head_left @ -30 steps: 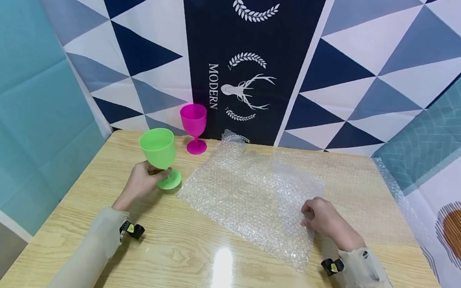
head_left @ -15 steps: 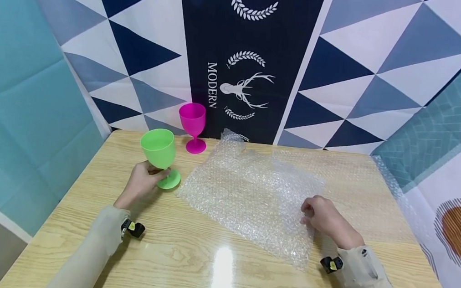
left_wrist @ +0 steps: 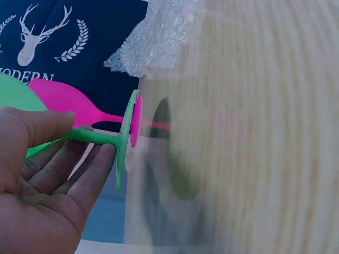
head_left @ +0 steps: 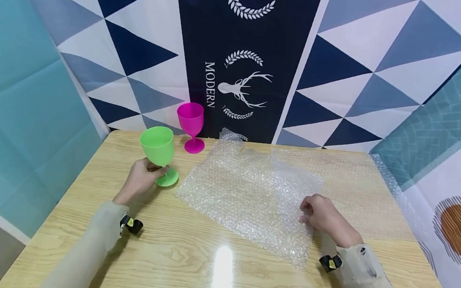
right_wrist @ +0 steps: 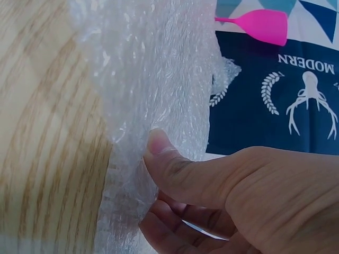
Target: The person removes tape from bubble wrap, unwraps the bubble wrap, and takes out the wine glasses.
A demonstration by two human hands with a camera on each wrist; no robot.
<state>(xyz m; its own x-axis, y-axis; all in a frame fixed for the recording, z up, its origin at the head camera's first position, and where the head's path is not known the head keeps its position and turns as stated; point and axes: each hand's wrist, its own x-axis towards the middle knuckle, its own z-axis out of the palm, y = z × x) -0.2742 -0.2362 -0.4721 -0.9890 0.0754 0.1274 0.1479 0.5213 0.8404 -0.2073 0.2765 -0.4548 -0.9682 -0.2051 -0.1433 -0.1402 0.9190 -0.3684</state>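
My left hand [head_left: 141, 179] holds a green plastic goblet [head_left: 157, 147] by its stem. In the left wrist view, thumb and fingers close round the stem [left_wrist: 90, 136], and the goblet's foot [left_wrist: 125, 143] stands slightly off the wooden surface. A sheet of bubble wrap [head_left: 242, 195] lies spread and wrinkled to the goblet's right. At its right side my right hand [head_left: 323, 215] pinches the edge, the thumb [right_wrist: 161, 145] on top and the fingers curled beneath. Behind the green goblet, a magenta goblet [head_left: 191, 120] stands upright near the table's back edge.
More bubble wrap [head_left: 350, 186] stretches flat under and beyond the first sheet, over the table's right edge. The wooden table [head_left: 171, 257] reaches back to a patterned cloth backdrop [head_left: 248, 36]. Teal cloth [head_left: 34, 81] hangs on the left.
The head view has shifted slightly, moving the scene a little leftward. Both hands keep their holds on the green goblet and the bubble wrap.
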